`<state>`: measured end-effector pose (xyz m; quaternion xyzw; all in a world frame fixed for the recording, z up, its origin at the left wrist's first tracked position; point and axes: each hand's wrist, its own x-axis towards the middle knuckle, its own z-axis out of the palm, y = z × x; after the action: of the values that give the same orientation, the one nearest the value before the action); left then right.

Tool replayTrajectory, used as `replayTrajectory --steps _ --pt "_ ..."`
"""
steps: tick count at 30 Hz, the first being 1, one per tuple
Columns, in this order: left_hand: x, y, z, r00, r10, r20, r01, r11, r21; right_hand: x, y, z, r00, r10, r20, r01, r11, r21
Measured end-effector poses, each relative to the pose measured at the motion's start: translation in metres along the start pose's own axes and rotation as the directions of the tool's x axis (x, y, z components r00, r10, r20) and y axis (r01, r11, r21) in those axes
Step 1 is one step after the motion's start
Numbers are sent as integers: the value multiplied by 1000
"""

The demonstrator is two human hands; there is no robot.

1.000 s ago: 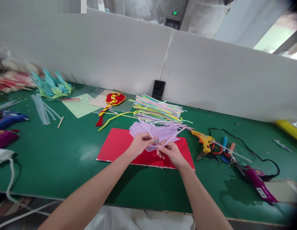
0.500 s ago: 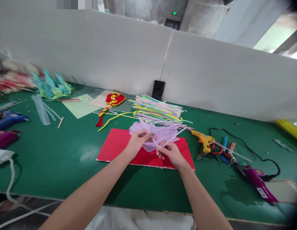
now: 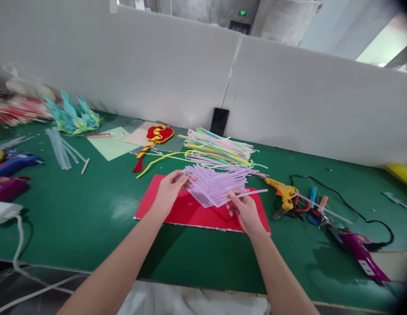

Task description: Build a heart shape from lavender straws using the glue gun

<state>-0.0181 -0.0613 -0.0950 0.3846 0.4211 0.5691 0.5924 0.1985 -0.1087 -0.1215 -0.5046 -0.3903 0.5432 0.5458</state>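
A woven piece of lilac straws lies above a red sheet on the green table. My left hand pinches the left end of the straw piece, fingers closed on it. My right hand grips the lower right edge, where one lilac straw sticks out to the right. Both forearms reach in from the bottom of the view.
A pile of coloured straws lies behind. A yellow glue gun, scissors and a purple glue gun with black cord sit right. Red ornament, clear glue sticks, teal paper shapes and more glue guns sit left.
My left hand has slid from the middle of the straw piece to its left end. The right hand moved slightly right, and the piece now lies spread wider between them.
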Motion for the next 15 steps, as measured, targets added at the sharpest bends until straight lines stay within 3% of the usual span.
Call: replayTrajectory --steps 5,9,12,15 --pt "-21 -8 -19 997 -32 -69 47 973 228 -12 5 3 988 70 -141 -78 996 -53" --pt "-30 -18 -28 995 38 -91 2 916 402 -19 9 17 968 112 -223 -136 986 -96" --pt "-38 -23 -26 961 257 -102 -126 736 665 -19 12 27 966 114 -231 -144 982 -122" --pt "-49 -26 -18 915 398 64 -264 472 841 -18 17 33 965 112 -236 -154 974 -168"
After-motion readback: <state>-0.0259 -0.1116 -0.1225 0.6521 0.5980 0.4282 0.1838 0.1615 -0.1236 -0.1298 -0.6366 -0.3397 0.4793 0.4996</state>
